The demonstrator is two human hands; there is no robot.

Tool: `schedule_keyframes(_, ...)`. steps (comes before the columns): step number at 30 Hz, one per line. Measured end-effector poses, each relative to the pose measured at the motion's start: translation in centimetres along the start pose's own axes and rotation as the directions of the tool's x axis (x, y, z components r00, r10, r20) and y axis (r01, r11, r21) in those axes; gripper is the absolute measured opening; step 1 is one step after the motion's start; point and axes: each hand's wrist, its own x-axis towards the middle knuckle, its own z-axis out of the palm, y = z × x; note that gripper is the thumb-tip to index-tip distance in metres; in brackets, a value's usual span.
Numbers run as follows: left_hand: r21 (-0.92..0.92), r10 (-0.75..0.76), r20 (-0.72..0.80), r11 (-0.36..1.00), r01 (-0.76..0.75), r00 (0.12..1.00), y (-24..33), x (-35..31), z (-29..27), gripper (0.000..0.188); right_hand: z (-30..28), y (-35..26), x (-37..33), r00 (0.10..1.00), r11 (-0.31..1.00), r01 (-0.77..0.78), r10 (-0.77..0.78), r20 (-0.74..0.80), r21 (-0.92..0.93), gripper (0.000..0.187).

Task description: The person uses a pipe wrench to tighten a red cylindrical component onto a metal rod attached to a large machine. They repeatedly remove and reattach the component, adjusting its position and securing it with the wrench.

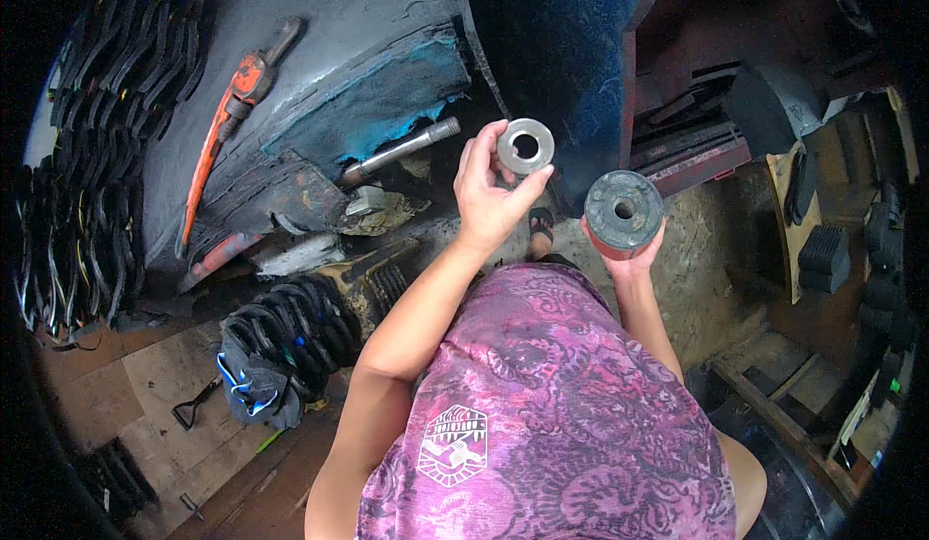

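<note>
Workshop floor below us, dirt and worn plywood, dim at the rim; we look down past our purple patterned shirt point(542, 414). At centre frame our left hand point(492, 196) holds up a flat metal ring point(525, 146), fingertips and thumb pinching its rim so the bore faces us, likely for inspection; just right of it our right hand point(627, 250) cups a thicker grey cylindrical bushing point(624, 213) from beneath, fingers curled round its lower edge, top face and centre hole turned up; the two pieces sit near each other, not touching. Upper left: an orange pipe wrench point(227, 124) lies on a dark blue-grey curved panel point(358, 66); a steel shaft point(402, 150) juts from under it. Stacked black rubber strips point(92, 153) along far left; a black ribbed coil bundle point(281, 342) lower left.
</note>
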Motion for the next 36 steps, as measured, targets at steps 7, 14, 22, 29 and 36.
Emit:
schedule_keyframes(7, 0.262, 0.166, 0.031, 0.950, -0.169, 0.986, 3.7, -1.1, -3.2, 0.069, 0.5, 0.3, 0.6, 0.998, 0.997, -0.058, 0.057, -0.009, -0.046, 0.063)
schedule_keyframes(14, -0.451, -0.123, -0.020, 0.887, 0.101, 0.992, 6.0, -2.5, -5.1, 0.056, 1.5, 1.9, 1.3, 0.989, 0.987, -0.131, 0.137, 0.054, -0.092, 0.064)
schedule_keyframes(22, -0.695, -0.495, 0.075, 0.596, 0.402, 0.865, 8.3, -3.9, -8.5, 0.051, 3.2, 4.4, 1.4, 0.982, 0.968, -0.191, 0.189, -0.025, -0.164, 0.068)
schedule_keyframes(29, -0.747, -0.446, 0.111, 0.552, 0.370, 0.888, 7.7, -4.3, -9.7, 0.048, 3.7, 5.5, 1.1, 0.968, 0.957, -0.229, 0.243, 0.062, -0.175, 0.067)
schedule_keyframes(36, -0.694, -0.400, 0.162, 0.604, 0.392, 0.902, 7.2, -4.1, -9.8, 0.044, 3.7, 5.8, 0.8, 0.975, 0.962, -0.215, 0.221, 0.021, -0.168, 0.065)
